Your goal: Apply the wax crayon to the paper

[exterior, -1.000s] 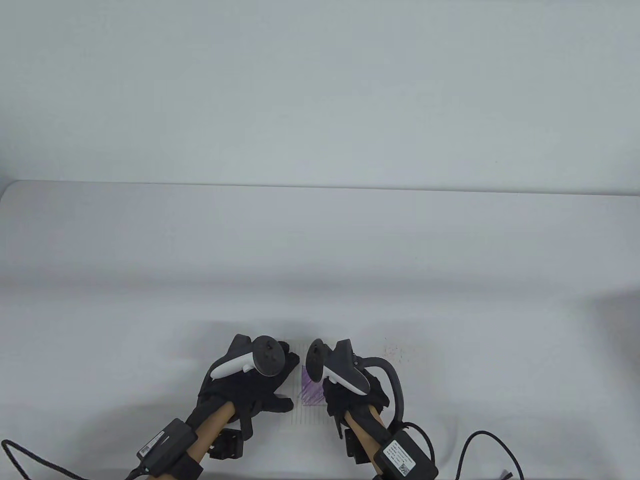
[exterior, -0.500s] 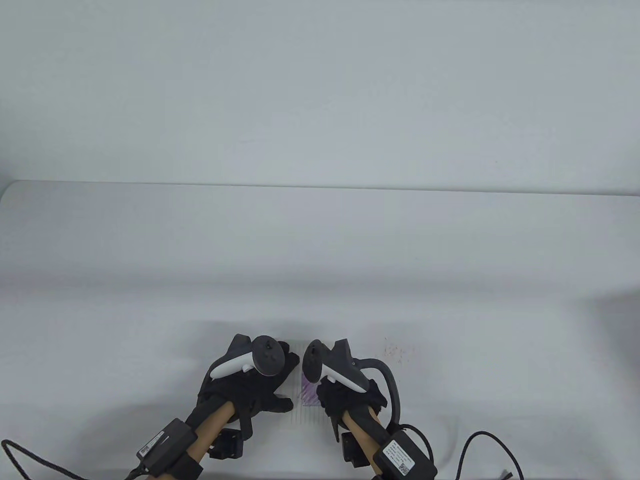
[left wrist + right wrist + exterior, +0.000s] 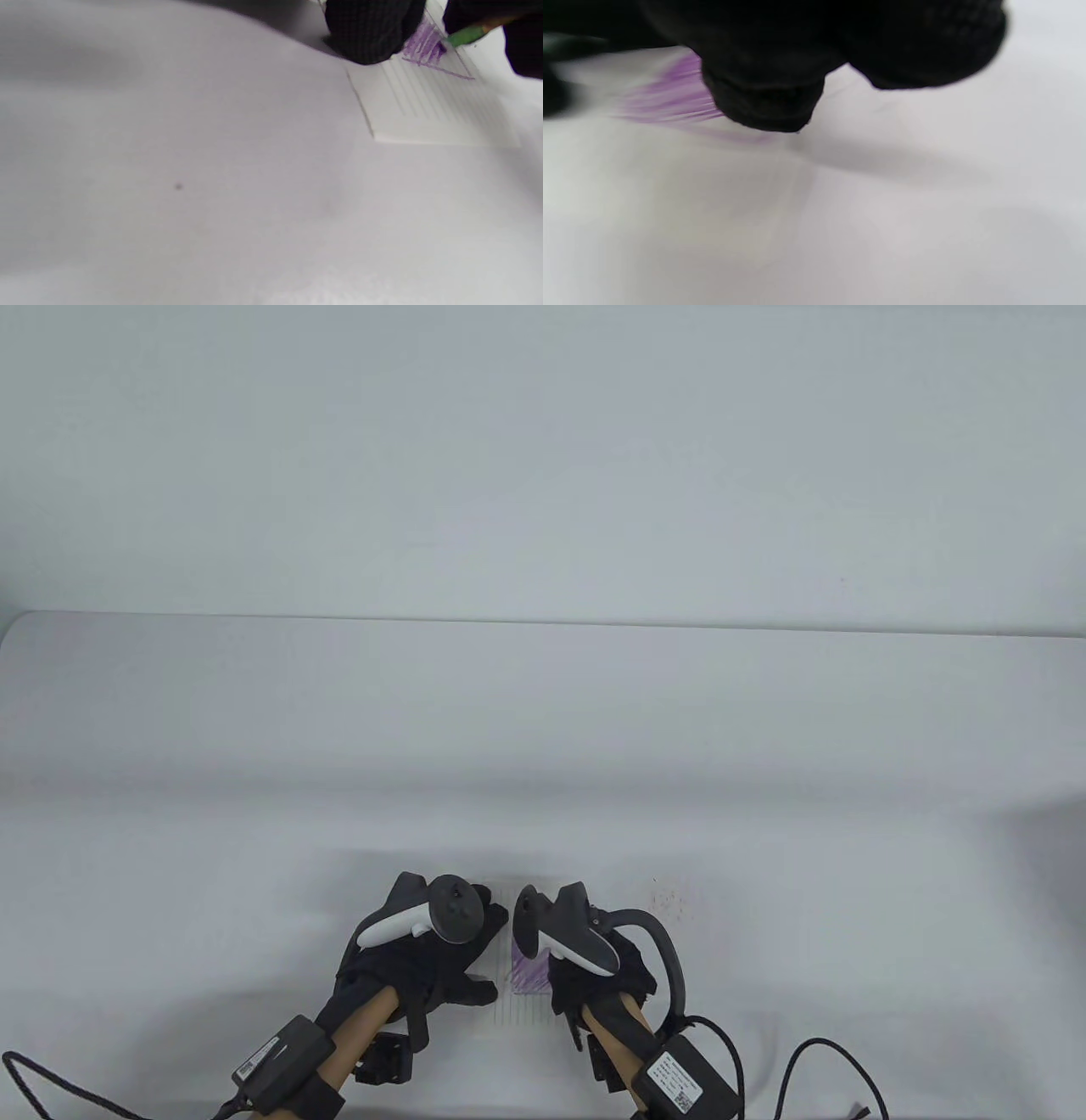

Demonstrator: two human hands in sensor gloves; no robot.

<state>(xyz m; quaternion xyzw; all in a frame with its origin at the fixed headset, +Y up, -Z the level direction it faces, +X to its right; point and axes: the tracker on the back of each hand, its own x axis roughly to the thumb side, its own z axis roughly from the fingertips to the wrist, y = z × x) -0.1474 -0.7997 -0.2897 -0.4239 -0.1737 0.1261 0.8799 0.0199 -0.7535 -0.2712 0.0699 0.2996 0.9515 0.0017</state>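
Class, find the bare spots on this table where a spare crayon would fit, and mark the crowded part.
Bare: the white table beyond both hands, and left of the left hand. Crowded: the lined paper between it and the right hand.

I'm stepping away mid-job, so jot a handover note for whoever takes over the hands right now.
Left hand: rests on the lined paper, a finger pressing its edge.
Right hand: holds the crayon, green wrapper, tip on the sheet.
Done: a patch of purple shading covers part of the paper near both hands.
Left: the lined area below the patch is bare; keep shading, with the sheet pinned.
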